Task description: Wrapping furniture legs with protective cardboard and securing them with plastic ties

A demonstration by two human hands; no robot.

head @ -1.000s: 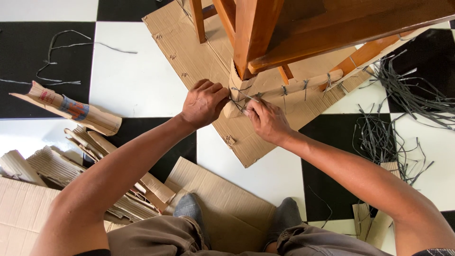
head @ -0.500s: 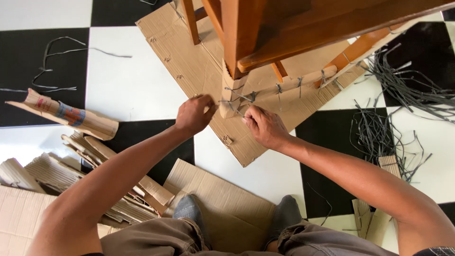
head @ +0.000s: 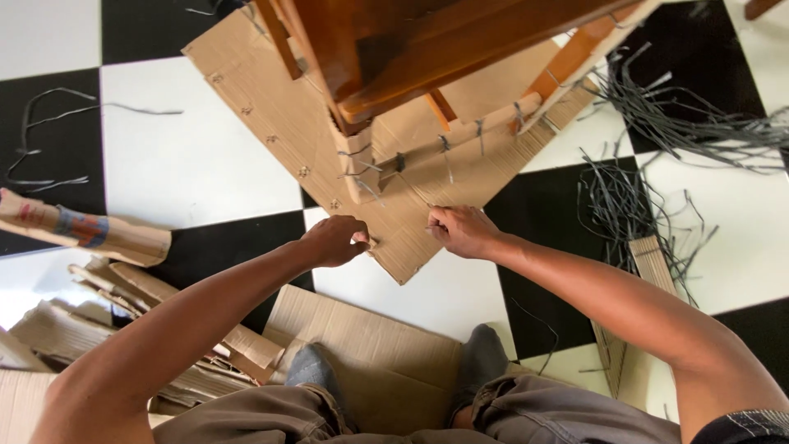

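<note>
On the checkered floor, left hand (head: 335, 240) and right hand (head: 460, 230) pinch the cardboard sheet's (head: 279, 115) near edges; wooden chair's (head: 394, 49) leg wraps (head: 427, 152) already tied.

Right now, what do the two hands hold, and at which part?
Both grip the flat cardboard sheet under the wooden furniture: left hand and right hand pinch its near edges, either side of the corner pointing toward the person.

Cardboard sheet (head: 288, 123) lies under the chair (head: 394, 49), strips (head: 657, 197) to its right.
</note>
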